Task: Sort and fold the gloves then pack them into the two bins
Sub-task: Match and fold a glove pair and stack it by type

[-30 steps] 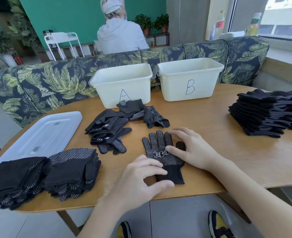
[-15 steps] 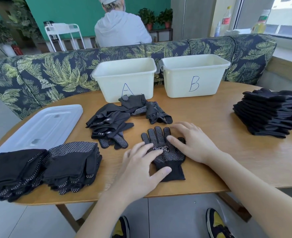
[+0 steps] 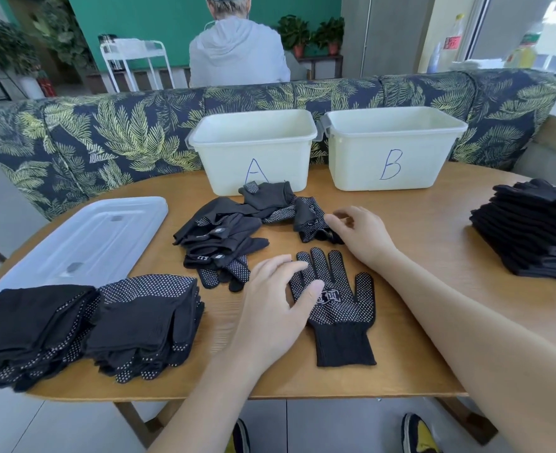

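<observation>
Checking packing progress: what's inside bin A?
Bin A shows only bare pale inner walls near the rim; no gloves show above it. Its front wall hides the floor, so the bottom cannot be checked. A loose glove pile lies on the table in front.

Leaf-print sofa [image 3: 113, 132], seated person [image 3: 237, 53], potted plants [image 3: 309, 31], white lid [image 3: 84, 237]

Your right hand [image 3: 361, 233] has left the flat dotted glove [image 3: 334, 289] and moved toward 12 o'clock, its fingertips now at the loose glove pile [image 3: 309, 220]. Your left hand [image 3: 276, 305] has slid onto the flat glove's fingers, at its 9 o'clock side.
</observation>
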{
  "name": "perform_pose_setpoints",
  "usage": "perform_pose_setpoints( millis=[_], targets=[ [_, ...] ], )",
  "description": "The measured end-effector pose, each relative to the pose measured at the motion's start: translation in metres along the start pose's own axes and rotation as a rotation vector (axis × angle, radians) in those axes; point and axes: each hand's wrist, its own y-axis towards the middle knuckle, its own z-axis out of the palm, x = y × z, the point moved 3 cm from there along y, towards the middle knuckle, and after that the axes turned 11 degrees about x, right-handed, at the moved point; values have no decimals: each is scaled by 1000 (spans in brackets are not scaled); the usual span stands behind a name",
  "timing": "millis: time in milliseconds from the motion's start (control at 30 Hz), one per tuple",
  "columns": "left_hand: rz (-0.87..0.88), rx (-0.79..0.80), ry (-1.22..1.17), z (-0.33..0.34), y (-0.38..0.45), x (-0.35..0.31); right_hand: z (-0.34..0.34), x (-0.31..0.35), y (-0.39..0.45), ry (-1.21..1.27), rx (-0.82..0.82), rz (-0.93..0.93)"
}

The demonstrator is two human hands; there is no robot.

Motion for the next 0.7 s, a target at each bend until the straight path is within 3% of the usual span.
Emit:
perform_pose_setpoints(
  millis=[200,467,700],
  targets=[
    [0,-31,-39,-2,6,-2,4,5,19,-96,18,75],
    [13,-36,-36,-1,8,-3,-12,5,-8,595,-108,-42],
    [42,-101,-106,0,6,-4,-44,21,-66,903,-139,-104]
  ],
)
